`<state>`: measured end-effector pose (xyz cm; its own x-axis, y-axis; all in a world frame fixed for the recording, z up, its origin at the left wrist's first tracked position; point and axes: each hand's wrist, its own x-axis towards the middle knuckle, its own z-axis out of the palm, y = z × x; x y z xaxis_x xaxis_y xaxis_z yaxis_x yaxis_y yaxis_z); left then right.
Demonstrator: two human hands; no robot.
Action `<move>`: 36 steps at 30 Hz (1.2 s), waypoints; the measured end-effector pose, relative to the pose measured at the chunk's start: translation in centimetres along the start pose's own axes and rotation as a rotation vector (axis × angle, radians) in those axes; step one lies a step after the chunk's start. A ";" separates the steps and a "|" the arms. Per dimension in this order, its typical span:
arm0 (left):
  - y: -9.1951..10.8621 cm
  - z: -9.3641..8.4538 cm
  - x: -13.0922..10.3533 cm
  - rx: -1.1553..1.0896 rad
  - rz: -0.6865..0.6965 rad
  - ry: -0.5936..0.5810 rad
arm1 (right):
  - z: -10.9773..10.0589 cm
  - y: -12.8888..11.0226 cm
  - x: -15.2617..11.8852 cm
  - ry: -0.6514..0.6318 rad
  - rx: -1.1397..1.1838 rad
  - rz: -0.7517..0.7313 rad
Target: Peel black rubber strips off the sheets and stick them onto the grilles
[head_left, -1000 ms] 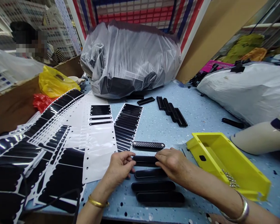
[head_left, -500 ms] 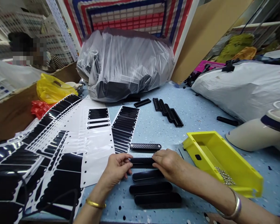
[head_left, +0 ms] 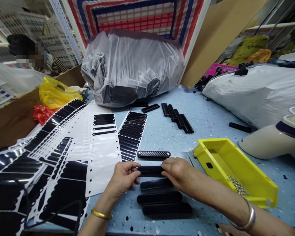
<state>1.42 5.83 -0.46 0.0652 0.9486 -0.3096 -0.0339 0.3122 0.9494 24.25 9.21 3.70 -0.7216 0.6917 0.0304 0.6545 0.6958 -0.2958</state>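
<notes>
Head view: the left hand [head_left: 125, 175] pinches the left end of a flat black strip [head_left: 150, 171] between thumb and fingers; the right hand [head_left: 178, 172] grips its right end. The strip lies between a textured black bar [head_left: 154, 154] and three smooth black pieces [head_left: 162, 197].

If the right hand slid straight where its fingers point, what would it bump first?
The right hand touches one black bar; sliding along it, it would probably bump the left hand first, though depth is hard to judge.
</notes>
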 end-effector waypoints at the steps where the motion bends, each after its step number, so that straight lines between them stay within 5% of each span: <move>1: 0.0 0.0 0.0 0.000 -0.001 -0.001 | 0.0 0.0 0.0 0.001 -0.003 -0.001; 25: 0.3 0.0 0.0 -0.004 -0.028 0.014 | 0.6 0.0 0.3 0.032 -0.096 -0.059; 36: 0.2 -0.1 0.0 -0.015 -0.028 -0.004 | 0.8 1.1 -0.2 0.122 0.098 -0.036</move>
<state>1.27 5.92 -0.27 0.0700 0.9392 -0.3361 -0.0472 0.3397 0.9394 24.93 9.73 2.61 -0.7072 0.6894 0.1565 0.5997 0.7023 -0.3836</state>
